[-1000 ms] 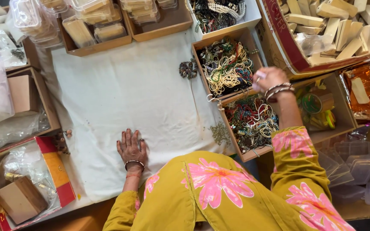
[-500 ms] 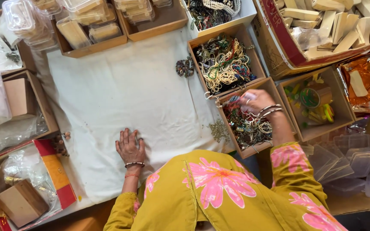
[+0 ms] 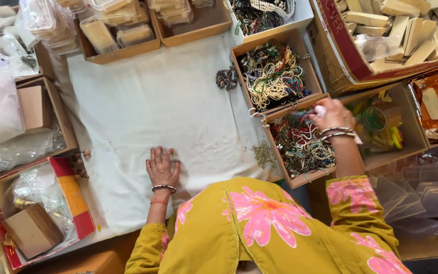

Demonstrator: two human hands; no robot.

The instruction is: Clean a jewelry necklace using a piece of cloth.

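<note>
Right hand: the right hand (image 3: 330, 115) reaches over the far end of the shallow brown cardboard box of tangled multicoloured bead jewellery (image 3: 300, 144); its fingers curl down into the heap and something pale shows at the fingertips, but whether they have pinched a piece I cannot tell

Left hand: the left hand (image 3: 162, 166) lies flat, palm down, fingers spread and holding nothing, on the white cloth sheet (image 3: 153, 101) near that sheet's near edge

Where the jewellery lies: the box sits just off the cloth's right edge, touching it, to the right of the body; the right hand is at it, the left hand is well apart from it across the cloth

Long axis: the box runs from the near right corner of the cloth away toward a second brown box of gold and green bead strands (image 3: 272, 76) at its far end; the loose strands inside point every way, so no single heading can be read

Loose pieces: a small dark beaded ornament (image 3: 226, 79) rests on the cloth beside the second box, and a little pile of dull gold bits (image 3: 264, 153) lies at the cloth's right edge, just beside the first box

Around: clear plastic cases in cardboard trays (image 3: 122, 30) line the far edge; a large red-edged carton of pale wooden blocks (image 3: 406, 30) stands at the far right
</note>
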